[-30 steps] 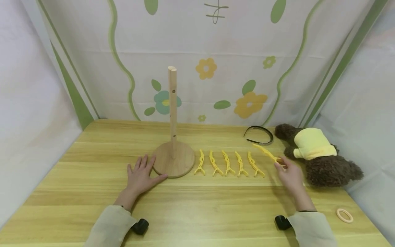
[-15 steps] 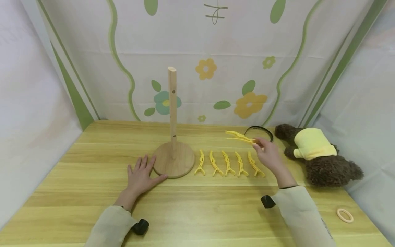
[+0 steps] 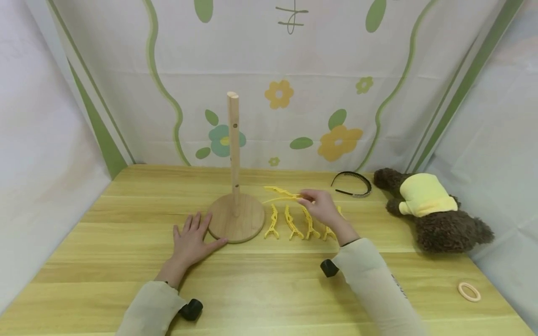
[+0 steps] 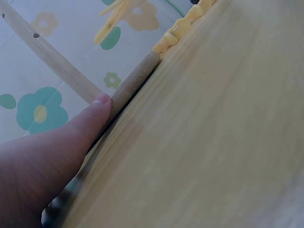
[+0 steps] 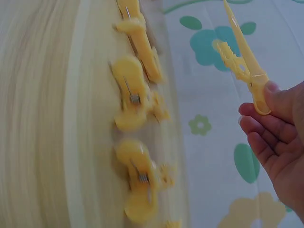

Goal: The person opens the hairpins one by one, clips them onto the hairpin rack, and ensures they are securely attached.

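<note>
My right hand (image 3: 321,205) pinches a yellow alligator hair clip (image 3: 282,191) by its handle end, between thumb and fingers. The held clip's two arms are spread, pointing left toward the wooden stand's post (image 3: 234,144). In the right wrist view, the raised clip (image 5: 247,57) shows one smooth long arm and one toothed arm. Beneath the right hand, several more yellow clips (image 3: 292,223) lie in a row, some partly hidden by it. My left hand (image 3: 191,240) lies with spread fingers at the stand's round base (image 3: 250,224); its thumb (image 4: 99,107) touches the rim.
Behind the clips on the right lies a black toothed headband (image 3: 369,185). A brown plush toy (image 3: 445,233) in a yellow top lies at the table's right side. Near the right edge is a pale ring (image 3: 461,292). A flowered cloth (image 3: 252,46) hangs behind the table (image 3: 260,294).
My right hand has moved left with the yellow hair clip, from beside the plush toy to above the row of clips. The clip's arms have spread apart. The left hand stays put.
</note>
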Demonstrator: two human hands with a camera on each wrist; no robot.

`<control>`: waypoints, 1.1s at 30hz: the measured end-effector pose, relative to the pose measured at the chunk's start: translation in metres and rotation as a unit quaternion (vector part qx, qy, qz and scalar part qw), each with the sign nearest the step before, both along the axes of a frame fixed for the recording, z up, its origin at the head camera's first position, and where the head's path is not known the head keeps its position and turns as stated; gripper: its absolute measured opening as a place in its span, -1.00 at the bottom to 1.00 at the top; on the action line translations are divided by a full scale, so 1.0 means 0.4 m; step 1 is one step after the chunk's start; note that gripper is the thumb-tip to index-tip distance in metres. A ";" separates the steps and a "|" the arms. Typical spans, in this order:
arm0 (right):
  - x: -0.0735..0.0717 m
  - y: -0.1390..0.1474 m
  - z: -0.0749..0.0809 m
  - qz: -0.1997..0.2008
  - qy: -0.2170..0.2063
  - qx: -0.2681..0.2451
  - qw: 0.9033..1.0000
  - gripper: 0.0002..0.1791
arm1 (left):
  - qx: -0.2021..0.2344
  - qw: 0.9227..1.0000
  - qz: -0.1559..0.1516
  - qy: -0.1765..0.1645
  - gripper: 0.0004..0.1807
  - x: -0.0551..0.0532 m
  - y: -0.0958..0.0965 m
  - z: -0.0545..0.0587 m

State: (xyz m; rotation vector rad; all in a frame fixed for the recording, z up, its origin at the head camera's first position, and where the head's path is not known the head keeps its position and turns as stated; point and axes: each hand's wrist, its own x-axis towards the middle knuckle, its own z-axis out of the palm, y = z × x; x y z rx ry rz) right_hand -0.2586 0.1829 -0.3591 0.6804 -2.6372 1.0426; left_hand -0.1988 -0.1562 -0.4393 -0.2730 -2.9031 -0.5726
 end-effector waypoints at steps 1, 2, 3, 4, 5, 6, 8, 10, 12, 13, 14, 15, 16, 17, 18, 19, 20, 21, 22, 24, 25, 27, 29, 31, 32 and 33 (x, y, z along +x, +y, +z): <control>-0.001 -0.015 -0.004 0.005 -0.007 -0.004 1.000 -0.71 | 0.001 1.000 0.000 0.000 0.02 0.001 0.000 0.000; -0.003 -0.030 -0.009 0.007 -0.012 -0.005 1.000 -0.71 | 0.001 1.000 0.000 0.001 0.02 0.001 0.000 0.001; -0.005 -0.045 -0.013 0.009 -0.017 -0.005 1.000 -0.72 | 0.002 1.000 0.000 0.001 0.02 0.002 -0.001 0.001; -0.007 -0.059 -0.017 0.012 -0.024 -0.006 1.000 -0.72 | 0.002 1.000 -0.001 0.001 0.02 0.003 -0.001 0.002; -0.010 -0.074 -0.022 0.016 -0.030 -0.006 0.999 -0.72 | 0.003 1.000 -0.001 0.001 0.02 0.004 -0.002 0.004; -0.011 -0.088 -0.026 0.020 -0.039 -0.009 0.999 -0.72 | 0.004 1.000 -0.001 0.001 0.02 0.004 -0.002 0.004; -0.015 -0.114 -0.034 0.027 -0.052 -0.012 0.998 -0.73 | 0.002 1.000 0.001 0.000 0.02 0.006 -0.003 0.005; -0.019 -0.138 -0.041 0.032 -0.063 -0.014 0.997 -0.73 | 0.003 1.000 0.002 0.001 0.01 0.006 -0.003 0.006; -0.021 -0.158 -0.046 0.029 -0.066 -0.009 0.997 -0.72 | 0.002 1.000 0.000 0.001 0.01 0.005 -0.002 0.005; -0.024 -0.167 -0.049 0.026 -0.063 -0.002 0.998 -0.72 | 0.001 1.000 -0.001 0.001 0.02 0.004 -0.002 0.004; -0.026 -0.175 -0.051 0.025 -0.063 0.000 0.998 -0.72 | 0.001 1.000 -0.001 0.002 0.02 0.003 -0.002 0.003; -0.027 -0.183 -0.052 0.024 -0.064 0.002 0.998 -0.71 | 0.000 1.000 -0.002 0.002 0.02 0.003 -0.001 0.002; -0.028 -0.191 -0.053 0.025 -0.063 0.004 0.998 -0.71 | -0.001 1.000 -0.002 0.002 0.03 0.002 0.000 0.001; -0.030 -0.198 -0.053 0.028 -0.062 0.003 0.998 -0.71 | -0.001 1.000 -0.002 0.002 0.03 0.001 0.000 0.000; -0.031 -0.205 -0.054 0.033 -0.061 0.001 0.998 -0.71 | -0.002 1.000 -0.001 0.003 0.03 0.001 0.000 -0.001; -0.032 -0.211 -0.056 0.038 -0.060 -0.002 0.997 -0.71 | -0.002 1.000 0.000 0.005 0.03 0.000 0.000 -0.001; -0.034 -0.216 -0.058 0.042 -0.059 -0.003 0.997 -0.72 | -0.001 1.000 0.001 0.006 0.03 0.000 0.000 -0.002; -0.035 -0.221 -0.060 0.046 -0.054 -0.002 0.997 -0.72 | 0.000 1.000 0.001 0.006 0.03 0.000 0.000 -0.002; -0.036 -0.225 -0.062 0.049 -0.055 -0.002 0.997 -0.72 | 0.000 1.000 0.000 0.007 0.03 0.000 -0.001 -0.002; -0.038 -0.233 -0.066 0.052 -0.057 -0.001 0.997 -0.72 | 0.001 1.000 0.000 0.006 0.03 0.001 -0.002 -0.001; -0.039 -0.237 -0.067 0.053 -0.063 -0.003 0.997 -0.71 | 0.002 1.000 -0.001 0.005 0.03 0.001 -0.002 -0.001; -0.040 -0.243 -0.070 0.052 -0.072 -0.004 0.996 -0.70 | 0.004 1.000 -0.001 0.002 0.02 0.001 -0.002 0.000; -0.041 -0.247 -0.073 0.048 -0.081 -0.003 0.996 -0.69 | 0.005 1.000 -0.002 0.000 0.02 0.001 -0.002 0.001; -0.042 -0.250 -0.075 0.045 -0.087 -0.002 0.995 -0.69 | 0.005 1.000 -0.002 -0.001 0.02 0.001 -0.002 0.001; -0.043 -0.251 -0.077 0.044 -0.088 0.000 0.995 -0.69 | 0.004 1.000 -0.002 -0.001 0.02 0.001 -0.003 0.000; -0.043 -0.252 -0.077 0.044 -0.089 0.003 0.995 -0.70 | 0.004 1.000 -0.002 -0.001 0.02 0.001 -0.003 0.000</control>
